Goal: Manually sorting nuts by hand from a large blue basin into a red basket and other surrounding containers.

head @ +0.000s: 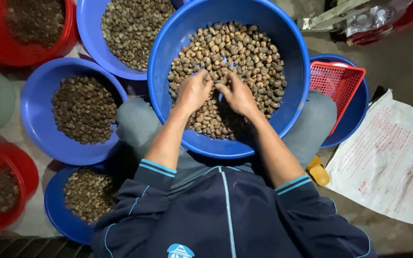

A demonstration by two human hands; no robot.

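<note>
L hand (193, 91) + R hand (237, 94) side by side, fingers curled down into brown nuts (244, 52), whether pinching any – cannot tell | big blue basin (168, 43) on lap, within easy reach | around: blue basins w/ nuts (84, 110), red tubs (34, 19) darker bits, red mesh basket (338, 81) seems empty.
</note>
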